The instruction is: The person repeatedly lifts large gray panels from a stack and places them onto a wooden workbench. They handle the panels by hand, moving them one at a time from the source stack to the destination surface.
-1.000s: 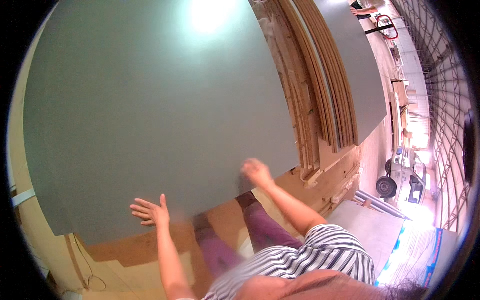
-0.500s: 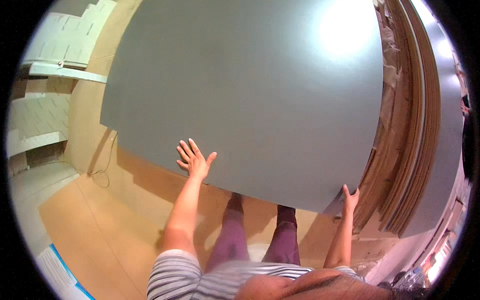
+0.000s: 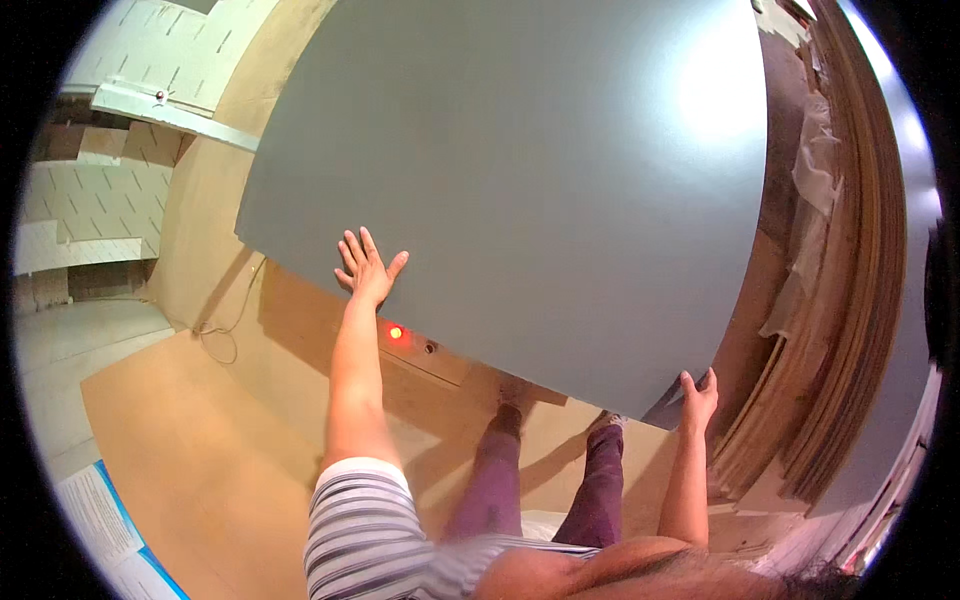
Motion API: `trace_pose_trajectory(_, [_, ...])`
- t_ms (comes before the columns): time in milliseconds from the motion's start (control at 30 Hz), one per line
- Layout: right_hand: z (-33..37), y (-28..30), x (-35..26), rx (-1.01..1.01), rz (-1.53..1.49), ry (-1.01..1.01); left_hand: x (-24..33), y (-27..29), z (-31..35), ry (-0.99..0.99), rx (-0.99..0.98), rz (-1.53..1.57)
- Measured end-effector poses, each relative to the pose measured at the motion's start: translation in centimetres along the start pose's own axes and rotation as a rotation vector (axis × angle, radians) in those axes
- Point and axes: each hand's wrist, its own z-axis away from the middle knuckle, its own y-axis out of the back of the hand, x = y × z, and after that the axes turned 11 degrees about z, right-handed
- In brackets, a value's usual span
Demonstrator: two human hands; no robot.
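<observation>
Grey and smooth, the panel [image 3: 520, 200] stretches ahead of and between my hands. My left hand [image 3: 365, 272] lies on its near edge, fingers splayed, gripping nothing; my right hand [image 3: 699, 402] is half-curled at the near right corner, its grip too hidden to tell. Uneven pushing could skew the panel, knocking its edge into the stacked boards [image 3: 870, 260] beyond my right hand or snagging the crumpled plastic film [image 3: 815, 180]. My flat left palm might slip on that slick face.
</observation>
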Motion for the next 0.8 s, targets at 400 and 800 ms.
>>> trace_pose_trajectory(400, [-2.0,2.1,7.7,0.035,-0.093,0.019,1.8,-4.9,3.1,-0.006,-0.078,-0.083])
trace_pose_trajectory(800, [0.7,2.3,9.8,-0.113,-0.044,-0.112,3.2,-16.4,9.8,0.227,0.034,0.049])
